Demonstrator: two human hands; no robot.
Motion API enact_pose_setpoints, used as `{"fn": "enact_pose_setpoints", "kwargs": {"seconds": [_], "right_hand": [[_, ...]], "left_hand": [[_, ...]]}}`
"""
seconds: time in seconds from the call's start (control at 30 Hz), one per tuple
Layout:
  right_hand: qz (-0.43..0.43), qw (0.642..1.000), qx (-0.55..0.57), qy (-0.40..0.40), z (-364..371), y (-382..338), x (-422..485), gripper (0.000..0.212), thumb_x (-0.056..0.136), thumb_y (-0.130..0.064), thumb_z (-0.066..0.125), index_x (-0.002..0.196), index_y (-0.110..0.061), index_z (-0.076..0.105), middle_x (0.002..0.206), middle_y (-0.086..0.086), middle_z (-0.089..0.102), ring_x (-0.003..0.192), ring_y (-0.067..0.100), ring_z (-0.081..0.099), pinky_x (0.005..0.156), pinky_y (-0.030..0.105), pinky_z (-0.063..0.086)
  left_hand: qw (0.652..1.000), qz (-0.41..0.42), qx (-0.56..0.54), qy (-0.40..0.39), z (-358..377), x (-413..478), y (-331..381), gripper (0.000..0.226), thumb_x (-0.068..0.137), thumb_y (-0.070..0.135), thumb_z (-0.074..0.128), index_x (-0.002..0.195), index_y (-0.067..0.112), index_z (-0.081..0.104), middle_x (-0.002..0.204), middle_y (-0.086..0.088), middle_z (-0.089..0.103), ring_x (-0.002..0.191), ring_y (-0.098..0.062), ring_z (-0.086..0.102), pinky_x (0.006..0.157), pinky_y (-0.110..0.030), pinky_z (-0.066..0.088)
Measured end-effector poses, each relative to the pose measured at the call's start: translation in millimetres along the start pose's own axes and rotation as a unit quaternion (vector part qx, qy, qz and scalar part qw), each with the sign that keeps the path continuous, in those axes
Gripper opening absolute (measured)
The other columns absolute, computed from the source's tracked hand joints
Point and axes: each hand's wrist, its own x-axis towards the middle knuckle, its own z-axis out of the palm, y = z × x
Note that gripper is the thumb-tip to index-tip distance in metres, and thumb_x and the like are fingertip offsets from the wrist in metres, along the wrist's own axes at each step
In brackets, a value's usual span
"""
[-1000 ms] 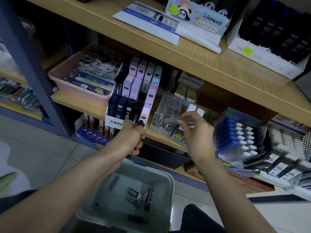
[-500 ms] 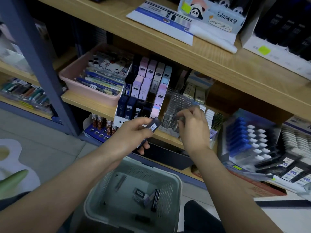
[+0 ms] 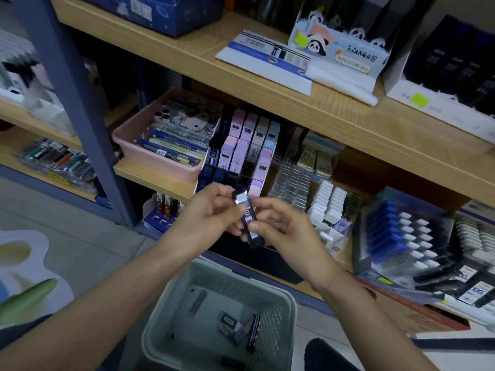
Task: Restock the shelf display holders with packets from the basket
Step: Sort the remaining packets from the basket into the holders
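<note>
A dark packet (image 3: 247, 220) with a white label sits between both hands, in front of the shelf. My left hand (image 3: 211, 215) pinches its upper end and my right hand (image 3: 281, 228) pinches its lower part. Just behind stands the tiered display holder (image 3: 242, 153) with pink, lilac and dark packets in rows. The grey-green basket (image 3: 284, 314) stands below my hands, with several dark packets (image 3: 241, 328) on its bottom.
A pink tray (image 3: 150, 156) of pens sits left of the holder. Clear slotted holders (image 3: 292, 180) and white erasers (image 3: 329, 202) stand to its right, then blue-capped items (image 3: 385, 234). A blue shelf post (image 3: 80, 108) rises at left. The upper shelf (image 3: 308, 111) carries a panda box (image 3: 345, 46).
My left hand brought the dark packet up and toward the middle. My right hand came back from the clear holders and took hold of the packet too. The view shifted right.
</note>
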Motion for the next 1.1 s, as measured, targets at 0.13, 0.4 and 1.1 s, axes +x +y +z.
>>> {"fn": "enact_pose_setpoints", "kwargs": {"seconds": [0.13, 0.4, 1.1], "right_hand": [[-0.032, 0.989, -0.147, 0.009, 12, -4, -2, 0.027, 0.084, -0.021, 0.069, 0.097, -0.034, 0.049, 0.076, -0.004, 0.065, 0.076, 0.007, 0.063, 0.074, 0.030, 0.052], [-0.077, 0.976, -0.179, 0.095, 25, 1, 13, 0.036, 0.089, -0.027, 0.060, 0.109, -0.043, 0.035, 0.076, -0.003, 0.062, 0.069, 0.012, 0.065, 0.065, 0.035, 0.053], [-0.155, 0.935, -0.278, 0.157, 53, 14, 87, 0.016, 0.084, -0.018, 0.070, 0.097, -0.016, 0.060, 0.088, -0.012, 0.052, 0.076, 0.006, 0.053, 0.067, 0.027, 0.050]], "left_hand": [[0.981, 0.119, 0.154, -0.008, -8, -4, -2, 0.022, 0.086, 0.009, 0.063, 0.090, 0.030, 0.061, 0.078, 0.009, 0.066, 0.076, -0.005, 0.061, 0.068, -0.022, 0.049], [0.920, 0.213, 0.329, 0.020, -45, 10, -9, 0.028, 0.089, 0.020, 0.060, 0.116, 0.023, 0.056, 0.100, 0.020, 0.048, 0.098, 0.004, 0.047, 0.084, -0.007, 0.035], [0.877, 0.237, 0.418, -0.015, -84, 61, -50, 0.047, 0.086, -0.004, 0.046, 0.129, 0.015, 0.050, 0.132, 0.003, 0.049, 0.126, -0.013, 0.041, 0.107, -0.032, 0.031]]}}
